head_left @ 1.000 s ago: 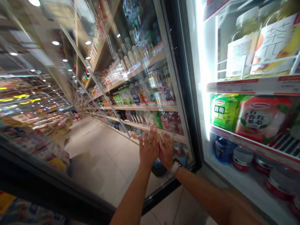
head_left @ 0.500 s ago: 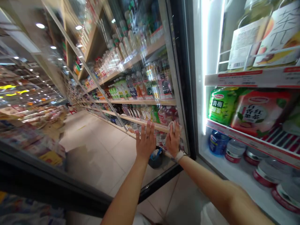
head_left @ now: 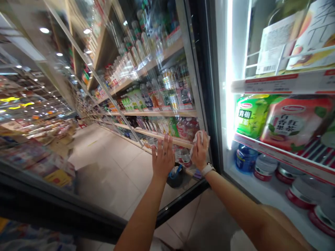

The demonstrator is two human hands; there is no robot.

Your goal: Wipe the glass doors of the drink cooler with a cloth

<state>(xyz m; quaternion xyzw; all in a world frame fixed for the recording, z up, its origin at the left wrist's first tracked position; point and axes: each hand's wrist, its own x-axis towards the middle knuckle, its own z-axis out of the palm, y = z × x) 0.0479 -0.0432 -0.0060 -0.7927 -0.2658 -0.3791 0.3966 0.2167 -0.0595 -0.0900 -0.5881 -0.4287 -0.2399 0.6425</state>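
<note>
A large glass door with a black frame stands open in front of me. My left hand lies flat on the glass, fingers spread and nothing in it. Close to the door's right edge, my right hand presses a crumpled white cloth against the glass; part of the cloth is hidden under the fingers. A pale band circles my right wrist.
Right of the door, a lit cooler holds green packs, red packs and bottles. Drink shelves show in the glass. Near my left hand is a dark bucket with a blue rim or cloth. Tiled floor shows too.
My right hand and the cloth have moved slightly right, nearer the door frame. My left hand has stayed in about the same place.
</note>
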